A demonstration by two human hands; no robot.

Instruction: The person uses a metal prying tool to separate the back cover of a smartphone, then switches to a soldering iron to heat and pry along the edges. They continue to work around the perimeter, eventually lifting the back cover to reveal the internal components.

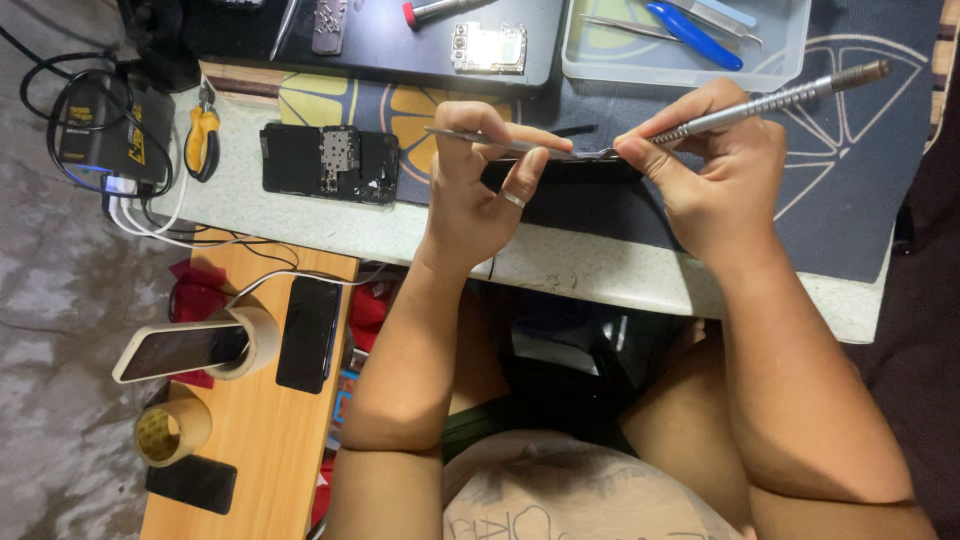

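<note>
Head view shows two bare hands meeting over a dark mat on the desk (600, 270). The left hand (475, 185) has its fingers pinched together on thin metal tweezers (480, 138). The right hand (715, 170) is closed around a silver screwdriver (770, 103), held like a pencil. Its long handle slants up and away to the right, and its tip points left, toward the tweezers. Both tips come together just above a black phone (565, 172) that lies flat under the hands, long side running left to right. Both hands are about as near to it. An opened phone (330, 163) lies to the left, near yellow pliers (202, 140). A clear tray (690, 70) with a blue tool sits behind. Down on a wooden shelf (250, 440) are tape rolls and more phones.
</note>
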